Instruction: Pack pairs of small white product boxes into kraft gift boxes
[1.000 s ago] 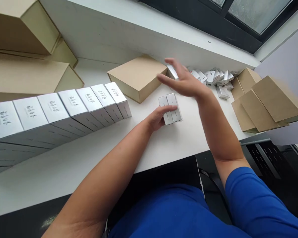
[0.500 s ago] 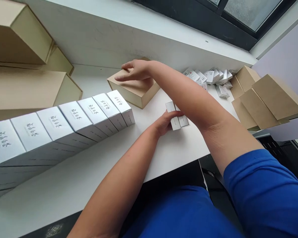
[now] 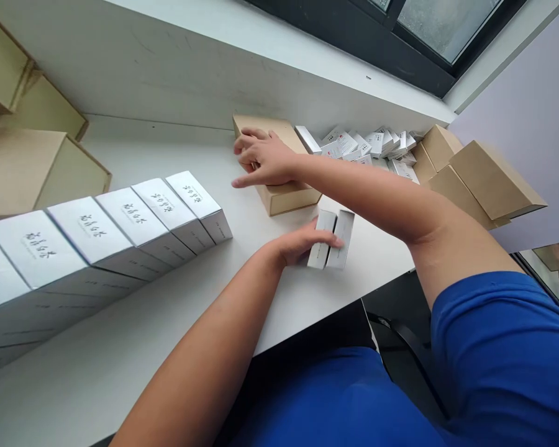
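The left hand (image 3: 302,245) has its fingers closed around two small white cartons (image 3: 320,253) – side by side, thumb across them – near the bench's (image 3: 205,292) front edge. The right hand (image 3: 268,158), fingers spread and loosely bent, lies over the left side of a tan box (image 3: 289,197).

Silver-white boxes (image 3: 114,223) with dark brush-style lettering at nine o'clock, plain tan box (image 3: 289,135) at twelve, paired white boxes (image 3: 325,221) faintly printed toward four, white cartons (image 3: 376,143) with dark print and red marks at two, bright blue sleeve (image 3: 494,335) at four
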`<state>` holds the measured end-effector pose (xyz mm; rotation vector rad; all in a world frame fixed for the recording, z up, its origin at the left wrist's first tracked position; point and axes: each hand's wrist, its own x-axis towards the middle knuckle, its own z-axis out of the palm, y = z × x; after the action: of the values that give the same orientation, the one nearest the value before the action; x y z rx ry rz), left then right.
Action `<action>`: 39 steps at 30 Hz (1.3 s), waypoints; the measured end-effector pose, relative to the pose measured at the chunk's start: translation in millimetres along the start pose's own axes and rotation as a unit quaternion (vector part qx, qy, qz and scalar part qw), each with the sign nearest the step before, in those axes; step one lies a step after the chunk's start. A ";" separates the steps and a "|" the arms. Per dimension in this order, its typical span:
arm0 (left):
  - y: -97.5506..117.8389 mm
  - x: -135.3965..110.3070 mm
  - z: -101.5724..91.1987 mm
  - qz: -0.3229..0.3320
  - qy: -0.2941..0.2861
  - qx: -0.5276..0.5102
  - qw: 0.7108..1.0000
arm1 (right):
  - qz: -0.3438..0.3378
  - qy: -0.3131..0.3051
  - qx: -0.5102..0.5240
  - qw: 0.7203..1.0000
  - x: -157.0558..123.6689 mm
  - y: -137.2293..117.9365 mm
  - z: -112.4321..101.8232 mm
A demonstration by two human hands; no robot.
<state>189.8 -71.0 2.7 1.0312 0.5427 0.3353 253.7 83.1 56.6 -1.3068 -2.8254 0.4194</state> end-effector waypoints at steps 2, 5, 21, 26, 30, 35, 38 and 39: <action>-0.6 -3.2 3.0 -0.041 -0.082 0.021 0.996 | -0.026 0.006 0.010 1.000 -22.4 6.6 5.1; -3.4 -6.1 6.1 -0.097 -0.174 0.036 0.979 | -0.045 0.010 0.032 0.998 -57.7 12.0 12.5; -9.4 -22.9 -9.0 -0.151 -0.143 -0.013 0.978 | 0.374 0.033 0.096 0.922 -74.3 7.3 5.6; -2.6 -25.1 -22.1 -0.157 -0.105 -0.027 0.982 | 0.372 -0.043 0.040 0.926 -124.1 4.5 -4.7; 2.2 -27.1 -25.1 -0.147 -0.120 -0.016 0.982 | 0.290 -0.110 -0.015 0.951 -191.2 21.8 -10.1; 1.0 -30.0 -25.2 -0.172 -0.169 -0.020 0.970 | 0.263 -0.132 -0.050 0.954 -286.9 40.8 -3.8; -0.6 -37.1 -28.1 -0.173 -0.099 -0.032 0.979 | 0.253 -0.139 -0.048 0.956 -336.0 41.4 -2.1; -0.8 -40.2 -28.7 -0.137 -0.042 -0.040 0.989 | 0.254 -0.140 -0.047 0.956 -349.3 41.6 -2.3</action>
<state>140.4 -71.2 1.2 0.8758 0.5825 0.0702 513.5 -152.1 87.5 -2.1614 -2.7072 0.5093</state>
